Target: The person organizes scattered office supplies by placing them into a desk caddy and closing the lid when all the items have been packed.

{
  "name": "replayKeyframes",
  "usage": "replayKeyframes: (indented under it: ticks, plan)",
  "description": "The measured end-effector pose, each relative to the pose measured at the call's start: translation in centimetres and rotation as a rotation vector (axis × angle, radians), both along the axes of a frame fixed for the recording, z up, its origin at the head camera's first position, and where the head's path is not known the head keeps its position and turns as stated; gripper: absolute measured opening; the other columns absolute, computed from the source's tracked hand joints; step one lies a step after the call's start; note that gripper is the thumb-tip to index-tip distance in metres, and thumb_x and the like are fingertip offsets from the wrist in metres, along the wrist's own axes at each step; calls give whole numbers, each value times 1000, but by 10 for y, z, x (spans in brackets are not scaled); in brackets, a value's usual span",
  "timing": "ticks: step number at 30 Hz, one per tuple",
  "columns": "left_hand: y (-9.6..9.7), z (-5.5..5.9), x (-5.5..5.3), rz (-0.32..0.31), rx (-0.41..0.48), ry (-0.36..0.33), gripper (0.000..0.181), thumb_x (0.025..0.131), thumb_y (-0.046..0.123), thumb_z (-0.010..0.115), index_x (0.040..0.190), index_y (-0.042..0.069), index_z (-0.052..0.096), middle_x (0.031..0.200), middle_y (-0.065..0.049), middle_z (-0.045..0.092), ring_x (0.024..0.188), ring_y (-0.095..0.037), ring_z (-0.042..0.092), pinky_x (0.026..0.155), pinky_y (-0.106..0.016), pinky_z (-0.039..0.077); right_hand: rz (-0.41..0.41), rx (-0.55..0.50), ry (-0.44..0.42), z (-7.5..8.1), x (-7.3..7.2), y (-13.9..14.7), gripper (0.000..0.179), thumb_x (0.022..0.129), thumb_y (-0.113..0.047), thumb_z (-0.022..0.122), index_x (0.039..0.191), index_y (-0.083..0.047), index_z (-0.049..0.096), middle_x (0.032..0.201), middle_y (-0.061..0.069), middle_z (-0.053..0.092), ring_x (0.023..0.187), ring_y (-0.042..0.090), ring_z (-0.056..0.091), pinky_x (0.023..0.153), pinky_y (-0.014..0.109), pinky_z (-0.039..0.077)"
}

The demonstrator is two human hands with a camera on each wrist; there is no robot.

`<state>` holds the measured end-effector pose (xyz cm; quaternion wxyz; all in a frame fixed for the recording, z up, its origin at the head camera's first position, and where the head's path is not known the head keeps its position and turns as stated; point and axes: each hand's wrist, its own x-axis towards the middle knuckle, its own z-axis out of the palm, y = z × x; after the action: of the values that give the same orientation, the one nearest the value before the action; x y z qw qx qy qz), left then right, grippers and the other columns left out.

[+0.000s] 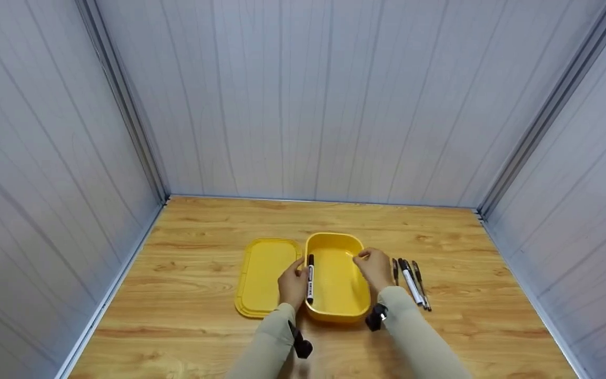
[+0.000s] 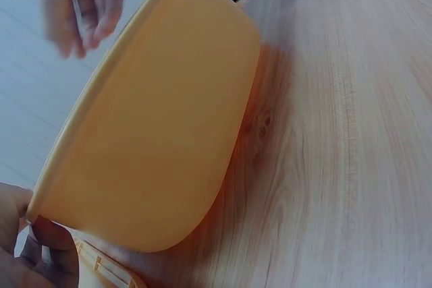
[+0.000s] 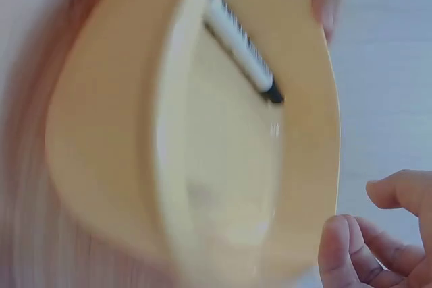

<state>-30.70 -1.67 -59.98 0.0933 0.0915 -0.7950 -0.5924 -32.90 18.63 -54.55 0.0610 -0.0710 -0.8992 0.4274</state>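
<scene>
A yellow plastic box (image 1: pixel 336 310) stands open on the wooden table. Inside it, along the left wall, lies a black-and-white marker (image 1: pixel 311 279); the right wrist view also shows this marker (image 3: pixel 241 48) on the box floor. My left hand (image 1: pixel 293 285) holds the box's left rim, with thumb and fingers on either side of the wall in the left wrist view. Over the box's right side hovers my right hand (image 1: pixel 374 267), its fingers loosely bent and thumb apart, with nothing between them. The right hand (image 3: pixel 385 234) appears beside the rim in the right wrist view.
Left of the box lies a flat yellow lid (image 1: pixel 269 276), partly beside my left hand. Several pens and a white marker (image 1: pixel 411 282) lie on the table to the right, near my right wrist. Pale panel walls (image 1: pixel 303 105) enclose the table at the back and sides.
</scene>
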Motion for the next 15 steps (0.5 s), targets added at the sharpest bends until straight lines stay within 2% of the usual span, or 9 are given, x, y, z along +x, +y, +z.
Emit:
replayKeyframes:
  ticks: [5, 11, 15]
  plan:
    - [-3, 2, 1, 12, -4, 15, 35, 96, 12, 61, 130, 6, 64, 78, -7, 64, 63, -13, 55, 58, -27, 47, -32, 52, 10, -13, -3, 32, 21, 86, -14, 69, 98, 3, 71, 93, 18, 70, 85, 31, 66, 77, 45, 53]
    - [-4, 0, 0, 13, 5, 17, 35, 97, 11, 61, 131, 6, 63, 78, -6, 63, 63, -13, 55, 58, -28, 48, -54, 82, -38, -32, 4, 59, 31, 91, -13, 67, 115, 6, 67, 112, 25, 66, 100, 37, 64, 83, 49, 53]
    - [-3, 2, 0, 17, -6, 30, 35, 96, 11, 62, 131, 5, 64, 77, -7, 63, 62, -13, 54, 58, -28, 47, -53, 119, -47, -42, 7, 68, 31, 90, -8, 66, 117, 8, 65, 114, 27, 65, 99, 36, 64, 84, 51, 52]
